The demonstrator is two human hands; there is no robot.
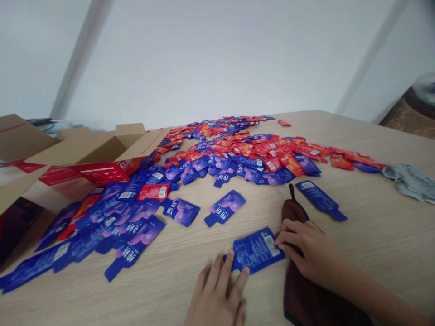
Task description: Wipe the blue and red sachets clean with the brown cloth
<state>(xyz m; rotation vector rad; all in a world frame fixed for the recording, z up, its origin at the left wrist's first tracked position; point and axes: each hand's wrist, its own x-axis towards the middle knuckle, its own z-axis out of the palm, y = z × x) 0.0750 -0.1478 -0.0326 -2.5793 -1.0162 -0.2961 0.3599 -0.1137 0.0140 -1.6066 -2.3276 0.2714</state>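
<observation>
A blue pouch (256, 250) with a white barcode label lies flat on the light wooden table (163, 290). My left hand (219, 290) rests at its left end, fingers spread, fingertips on its spout end. My right hand (301, 244) lies over a dark maroon cloth pouch (299, 290) with a black loop, its fingertips together at the barcode edge of the blue pouch. Whether those fingertips grip anything is too small to tell. Another blue pouch (321, 199) lies beyond my right hand, and a purple-blue one (226, 207) lies above my left hand.
Blue and red pouches (251, 154) spread in a long heap across the back. More blue pouches (112, 217) pile up at the left beside open cardboard boxes (91, 149). A grey cloth (411, 181) lies at the right edge. A pale wall stands behind.
</observation>
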